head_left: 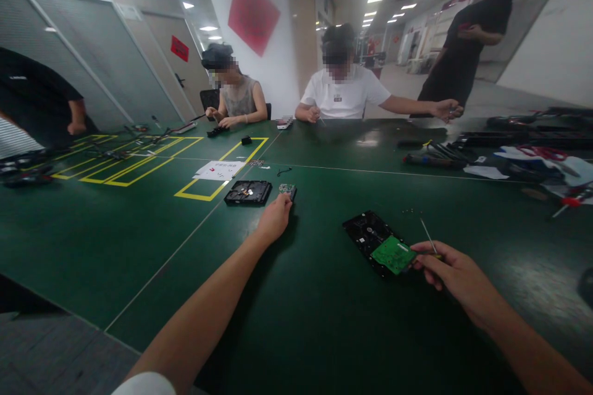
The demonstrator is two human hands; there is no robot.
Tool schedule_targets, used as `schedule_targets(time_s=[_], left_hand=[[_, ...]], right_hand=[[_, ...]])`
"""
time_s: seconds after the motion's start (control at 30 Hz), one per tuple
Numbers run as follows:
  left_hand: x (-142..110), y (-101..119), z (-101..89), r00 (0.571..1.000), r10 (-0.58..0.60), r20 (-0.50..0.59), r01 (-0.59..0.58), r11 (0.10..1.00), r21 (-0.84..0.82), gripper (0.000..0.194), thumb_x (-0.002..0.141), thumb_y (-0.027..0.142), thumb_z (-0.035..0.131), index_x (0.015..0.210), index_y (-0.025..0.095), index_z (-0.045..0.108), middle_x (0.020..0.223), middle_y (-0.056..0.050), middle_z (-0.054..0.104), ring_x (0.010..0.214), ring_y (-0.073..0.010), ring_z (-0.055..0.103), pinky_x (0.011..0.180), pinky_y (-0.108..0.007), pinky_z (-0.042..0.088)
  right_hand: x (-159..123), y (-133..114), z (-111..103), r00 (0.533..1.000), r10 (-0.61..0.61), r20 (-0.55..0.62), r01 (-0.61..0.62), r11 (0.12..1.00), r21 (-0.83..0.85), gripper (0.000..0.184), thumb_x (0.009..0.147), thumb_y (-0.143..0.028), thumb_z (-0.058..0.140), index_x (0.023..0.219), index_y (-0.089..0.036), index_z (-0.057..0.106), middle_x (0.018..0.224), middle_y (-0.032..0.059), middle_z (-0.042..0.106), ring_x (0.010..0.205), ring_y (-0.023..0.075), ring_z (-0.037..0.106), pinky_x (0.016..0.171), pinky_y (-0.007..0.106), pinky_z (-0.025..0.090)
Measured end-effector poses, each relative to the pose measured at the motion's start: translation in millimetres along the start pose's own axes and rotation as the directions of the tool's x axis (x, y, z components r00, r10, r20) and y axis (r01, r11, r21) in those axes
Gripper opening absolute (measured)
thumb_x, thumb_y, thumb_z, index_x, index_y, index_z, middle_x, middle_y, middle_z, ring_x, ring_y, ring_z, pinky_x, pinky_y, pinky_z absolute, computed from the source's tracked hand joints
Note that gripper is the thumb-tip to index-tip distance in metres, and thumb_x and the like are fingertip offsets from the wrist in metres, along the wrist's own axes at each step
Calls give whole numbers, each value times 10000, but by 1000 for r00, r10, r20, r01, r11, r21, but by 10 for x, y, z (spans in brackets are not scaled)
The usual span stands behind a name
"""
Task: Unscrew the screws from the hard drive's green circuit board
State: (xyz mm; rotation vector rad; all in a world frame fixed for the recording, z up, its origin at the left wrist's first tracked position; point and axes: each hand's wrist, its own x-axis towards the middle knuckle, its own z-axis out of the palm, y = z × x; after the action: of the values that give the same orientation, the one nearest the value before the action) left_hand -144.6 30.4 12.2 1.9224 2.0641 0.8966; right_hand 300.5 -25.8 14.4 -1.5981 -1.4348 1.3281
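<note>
Just ahead of the right hand, its near corner pinched, the thin green circuit board overlaps a black hard drive; a screwdriver slants from those fingers. Probably light, stiff, fragile — best held by its edges. Leftward, the left hand pinches a small board — speckled grey-green.

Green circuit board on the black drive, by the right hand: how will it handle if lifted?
The green circuit board is probably stiff: it looks flat, with no visible sag. Likely light for its size, since it looks like a thin sheet. Perhaps fragile if bent, being thin; I'd hold it by the edge, where the fingers of the right hand are.
</note>
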Motion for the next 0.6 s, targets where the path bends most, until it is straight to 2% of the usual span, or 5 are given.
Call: schedule_targets(time_s=[0.13,0.2,0.3,0.47,0.6], left_hand=[[-21,-65,-112,991,-68,-111,53,989,-136,184,1055,301,458,1130,195,588,1147,-105,751,1006,-216,738,895,-328,552],[-38,-70,-126,991,-82,-102,58,974,-218,218,1044,324,450,1081,172,602,1061,-95,763,891,-194,752,820,-309,575],[-64,-4,-67,997,-54,-47,36,947,-319,215,983,371,556,971,172,637,922,-63,764,810,-189,746,775,-303,582],[-46,335,176,992,104,69,-61,886,-459,212,878,393,709,935,197,651,858,-19,750,777,-181,724,742,-299,577],[-1,722,390,973,211,95,-133,846,-516,185,865,357,734,970,213,684,921,-19,750,843,-186,722,802,-321,575]], right_hand=[[-33,-68,29,1000,0,-9,0,1000,1,327,886,-407,647,1151,-220,686,915,79,723,661,166,579,546,292,456],[-56,-109,47,1000,-2,-7,2,1000,16,316,888,-378,640,1156,-214,672,918,75,719,661,158,575,542,283,449],[-73,-137,65,1000,-19,-6,19,999,29,292,898,-347,618,1151,-208,657,901,61,711,646,148,569,532,274,438],[-74,-110,70,1000,-29,0,29,999,36,273,907,-324,615,1149,-200,634,907,45,711,615,122,556,511,254,417],[-77,-67,57,999,-31,42,29,999,44,266,917,-344,629,1146,-207,632,936,47,726,605,111,567,506,242,418]])
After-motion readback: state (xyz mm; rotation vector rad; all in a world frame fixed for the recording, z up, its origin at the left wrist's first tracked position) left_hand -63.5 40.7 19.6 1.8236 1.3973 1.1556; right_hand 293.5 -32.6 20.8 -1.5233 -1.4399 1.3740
